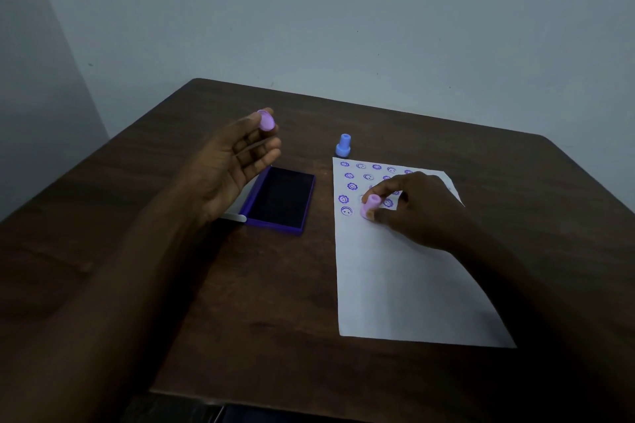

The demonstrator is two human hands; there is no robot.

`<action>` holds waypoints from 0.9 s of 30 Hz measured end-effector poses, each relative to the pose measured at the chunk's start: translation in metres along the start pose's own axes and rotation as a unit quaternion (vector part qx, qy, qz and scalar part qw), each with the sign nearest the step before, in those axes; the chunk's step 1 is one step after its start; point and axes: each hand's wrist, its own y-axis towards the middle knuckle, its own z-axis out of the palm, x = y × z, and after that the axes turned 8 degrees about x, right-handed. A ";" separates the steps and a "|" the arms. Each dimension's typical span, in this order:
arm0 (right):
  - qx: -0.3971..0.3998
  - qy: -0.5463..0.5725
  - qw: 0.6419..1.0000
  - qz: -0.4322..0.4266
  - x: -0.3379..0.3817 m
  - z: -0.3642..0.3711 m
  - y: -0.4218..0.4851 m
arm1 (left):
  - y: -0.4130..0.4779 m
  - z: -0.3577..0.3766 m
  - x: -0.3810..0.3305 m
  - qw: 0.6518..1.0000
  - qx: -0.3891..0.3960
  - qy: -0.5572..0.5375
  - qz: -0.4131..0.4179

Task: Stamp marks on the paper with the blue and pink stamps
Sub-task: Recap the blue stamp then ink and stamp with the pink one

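Right hand pinches the pink stamp between thumb and fingertips, stamp face down on the paper, tilted slightly, top leaning toward 1 o'clock. It sits in the lowest row of marks, just at 3 o'clock of a smiley print.

Left hand is raised above the table, palm facing right, fingers loosely curled and mostly open. A small pink cap is gripped at the fingertips, thumb and index on it. Other fingers hold nothing.

Blue stamp stands upright on the table, just off the paper's far-left corner, at 12 o'clock of the stamped rows. Untouched by either hand.

Ink pad is open, purple case, dark pad surface up, at 9 o'clock of the paper, well apart from it. Its lid lies partly under the left hand; hinge detail hard to tell.

Paper carries rows of purple prints, flowers and smileys mixed, in the far part only. Some prints hidden by the right hand. Near half of the sheet is blank.
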 end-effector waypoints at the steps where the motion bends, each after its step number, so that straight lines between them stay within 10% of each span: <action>1: 0.003 0.002 1.000 0.005 0.000 0.000 0.000 | -0.001 0.001 0.000 1.000 0.001 0.001 0.001; 8: 0.011 0.060 0.998 0.001 -0.004 -0.006 -0.005 | -0.006 0.003 -0.004 1.000 -0.011 -0.009 -0.001; 14: -0.115 0.390 0.913 -0.019 -0.001 -0.033 -0.006 | -0.006 0.003 -0.002 1.000 0.009 0.001 -0.005; 27: -0.027 0.426 0.901 -0.074 0.054 -0.017 0.007 | -0.008 0.011 0.008 0.992 0.111 0.042 -0.045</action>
